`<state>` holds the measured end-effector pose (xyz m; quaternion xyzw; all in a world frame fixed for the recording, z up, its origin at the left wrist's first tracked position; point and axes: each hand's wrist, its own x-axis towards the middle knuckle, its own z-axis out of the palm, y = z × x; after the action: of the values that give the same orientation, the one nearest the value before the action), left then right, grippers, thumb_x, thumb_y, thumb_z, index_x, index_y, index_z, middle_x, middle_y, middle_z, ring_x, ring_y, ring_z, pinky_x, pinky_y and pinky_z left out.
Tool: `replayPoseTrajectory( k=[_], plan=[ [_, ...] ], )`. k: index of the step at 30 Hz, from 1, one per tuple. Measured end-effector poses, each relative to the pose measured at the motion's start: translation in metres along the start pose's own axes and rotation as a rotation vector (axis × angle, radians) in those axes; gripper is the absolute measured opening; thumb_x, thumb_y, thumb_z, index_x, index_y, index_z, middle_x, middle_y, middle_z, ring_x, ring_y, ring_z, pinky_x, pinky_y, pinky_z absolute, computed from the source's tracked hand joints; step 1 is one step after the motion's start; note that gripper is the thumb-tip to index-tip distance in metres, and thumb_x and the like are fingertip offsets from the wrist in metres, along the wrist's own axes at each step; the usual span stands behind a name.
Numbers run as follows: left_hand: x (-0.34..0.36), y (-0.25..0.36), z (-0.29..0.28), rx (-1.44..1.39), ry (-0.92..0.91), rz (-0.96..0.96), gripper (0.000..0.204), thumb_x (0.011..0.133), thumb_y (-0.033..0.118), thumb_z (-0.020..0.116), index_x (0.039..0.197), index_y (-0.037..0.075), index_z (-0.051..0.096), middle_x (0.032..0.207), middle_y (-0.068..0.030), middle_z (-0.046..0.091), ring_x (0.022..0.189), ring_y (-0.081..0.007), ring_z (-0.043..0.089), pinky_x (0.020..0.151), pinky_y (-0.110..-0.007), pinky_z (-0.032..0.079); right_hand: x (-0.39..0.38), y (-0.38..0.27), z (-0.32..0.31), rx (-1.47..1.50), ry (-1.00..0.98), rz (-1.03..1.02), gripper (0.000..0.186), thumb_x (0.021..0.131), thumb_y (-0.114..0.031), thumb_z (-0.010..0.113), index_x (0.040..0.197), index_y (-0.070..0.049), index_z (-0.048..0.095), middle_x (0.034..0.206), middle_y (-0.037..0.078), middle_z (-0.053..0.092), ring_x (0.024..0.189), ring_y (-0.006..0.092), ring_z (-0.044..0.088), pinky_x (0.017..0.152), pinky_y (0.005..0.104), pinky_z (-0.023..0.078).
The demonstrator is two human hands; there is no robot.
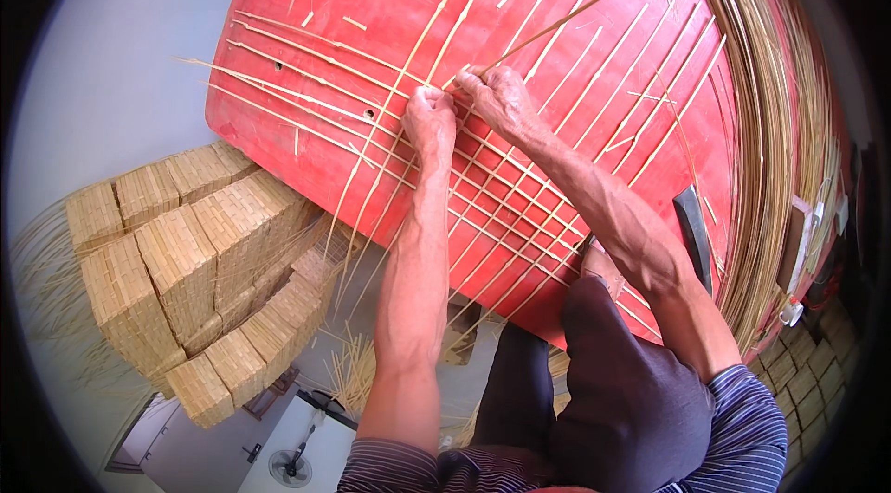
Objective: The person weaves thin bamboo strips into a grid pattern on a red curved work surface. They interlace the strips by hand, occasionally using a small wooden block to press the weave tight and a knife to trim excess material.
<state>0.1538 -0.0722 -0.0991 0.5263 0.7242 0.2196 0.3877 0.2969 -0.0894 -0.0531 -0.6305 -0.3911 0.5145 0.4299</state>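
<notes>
Left hand (431, 117) and right hand (499, 96) are pinching bamboo strips (520, 205) in closed grips on red board (316, 112), woven mats (186, 261) stacked at 8 o'clock.

The person wears a short-sleeved shirt (742, 419) in dark blue with fine pale stripes, its sleeves ending above the elbows. Dark grey trousers (622, 391) cover the legs. Both forearms are bare and sinewy, and the left hand (432, 117) and right hand (497, 94) carry no gloves, rings or watch.
</notes>
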Motion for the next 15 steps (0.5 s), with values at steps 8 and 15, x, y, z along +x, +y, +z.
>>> replayPoseTrajectory(
  k=[8, 15],
  plan=[
    [-0.001, 0.003, 0.004, 0.012, 0.013, 0.011, 0.013, 0.084, 0.015, 0.069, 0.082, 0.003, 0.064, 0.067, -0.0141, 0.069, 0.064, -0.0294, 0.071, 0.064, -0.043, 0.053, -0.013, -0.017, -0.002, -0.029, -0.009, -0.039, 0.029, 0.095, -0.014, 0.053, 0.078, 0.007, 0.063, 0.060, 0.017, 0.059, 0.060, 0.0196, 0.064, 0.058, 0.0389, 0.050],
    [-0.009, 0.016, -0.004, 0.025, 0.035, 0.046, 0.013, 0.085, 0.014, 0.068, 0.081, 0.003, 0.062, 0.063, -0.0142, 0.067, 0.058, -0.0270, 0.069, 0.059, -0.042, 0.053, -0.016, -0.011, 0.006, -0.086, 0.015, -0.135, 0.025, 0.094, -0.012, 0.054, 0.082, 0.006, 0.066, 0.066, 0.023, 0.061, 0.062, 0.0301, 0.067, 0.059, 0.0418, 0.050]
  ],
)
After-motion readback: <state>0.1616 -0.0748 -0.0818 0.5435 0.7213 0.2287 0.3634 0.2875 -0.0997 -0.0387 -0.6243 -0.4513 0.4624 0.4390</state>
